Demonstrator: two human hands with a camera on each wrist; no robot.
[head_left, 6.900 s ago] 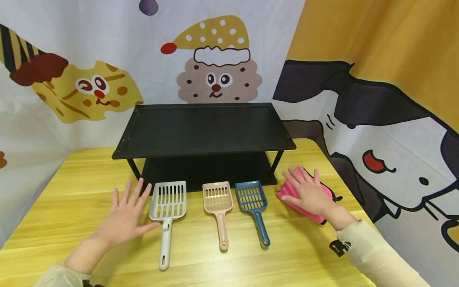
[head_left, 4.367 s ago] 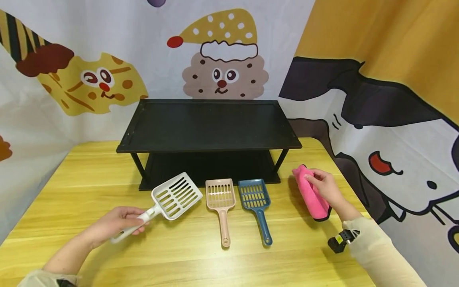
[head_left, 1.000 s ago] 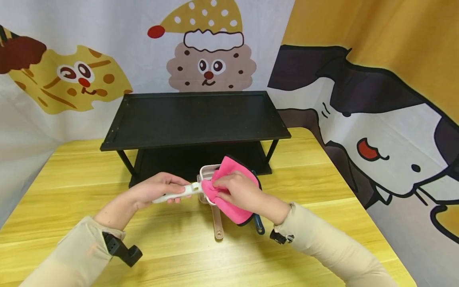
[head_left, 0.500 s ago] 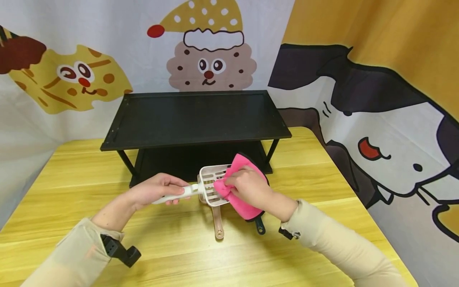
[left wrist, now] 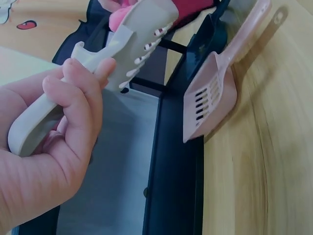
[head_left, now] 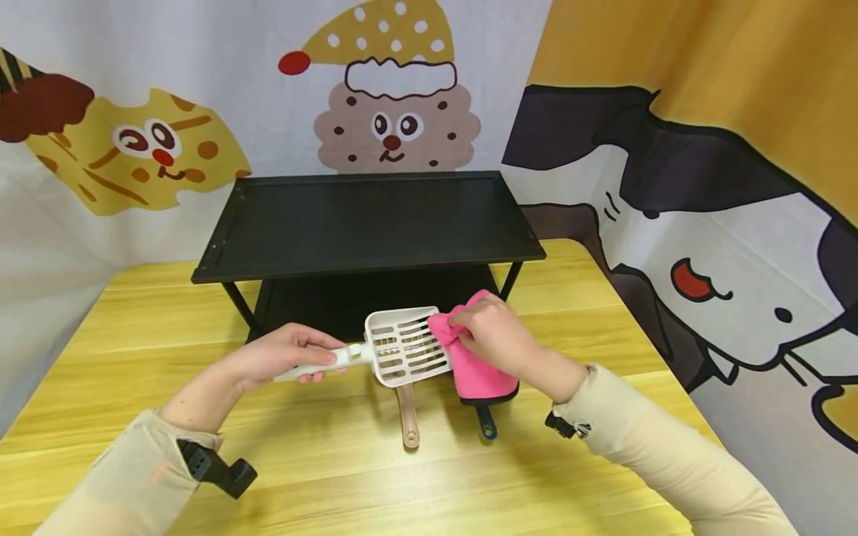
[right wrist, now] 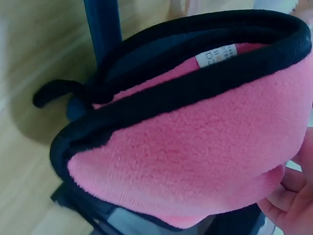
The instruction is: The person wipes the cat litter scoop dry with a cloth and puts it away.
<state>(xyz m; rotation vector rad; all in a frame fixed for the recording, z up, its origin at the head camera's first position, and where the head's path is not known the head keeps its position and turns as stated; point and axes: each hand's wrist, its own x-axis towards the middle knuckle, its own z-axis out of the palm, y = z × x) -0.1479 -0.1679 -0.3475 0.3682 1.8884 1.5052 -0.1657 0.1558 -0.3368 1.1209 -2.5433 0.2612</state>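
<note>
Fingers curled, my left hand (head_left: 284, 353) grips the white scoop (head_left: 402, 344); at its right edge, my right hand (head_left: 499, 335) pinches pink cloth (head_left: 479, 376).

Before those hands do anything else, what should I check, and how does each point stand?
1. Left hand has a grip on the white scoop: ok.
2. Right hand has hold of the pink cloth: ok.
3. White scoop raised off the table: ok.
4. Pale pink scoop fully uncovered in the head view: not ok; the white scoop overlaps it.
5. Blue scoop fully uncovered in the head view: not ok; the pink cloth hides much of it.
6. White scoop spotless: cannot tell; any marks would be too small.
</note>
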